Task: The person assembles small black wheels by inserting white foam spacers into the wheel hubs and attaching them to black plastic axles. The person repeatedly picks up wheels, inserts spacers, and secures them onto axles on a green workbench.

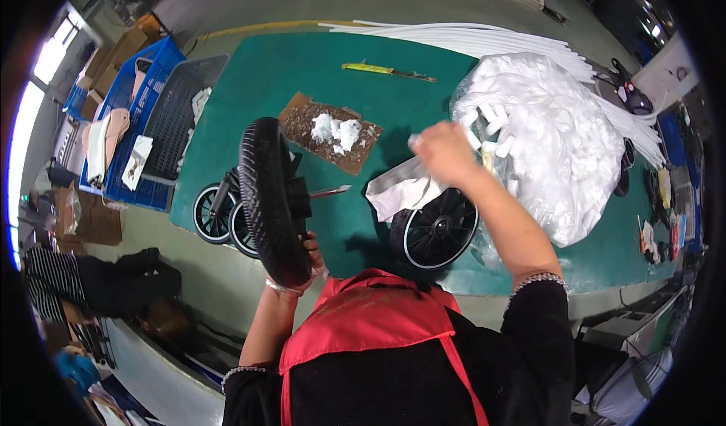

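Left hand [302,271] grips your upright wheel [272,199]; right hand [445,152] pinches a white cap [414,140] from the bag [552,138]; fitting likely needs alignment.

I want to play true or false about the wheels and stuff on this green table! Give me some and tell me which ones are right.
1. The left hand holds a black wheel up on its edge. True.
2. The right hand is resting flat on the green table. False: it is raised, reaching at the big clear bag of white pieces.
3. A piece of brown cardboard with white bits on it lies on the table. True.
4. The crate left of the table is red. False: it is blue.
5. Another black wheel lies near the table's front edge. True.
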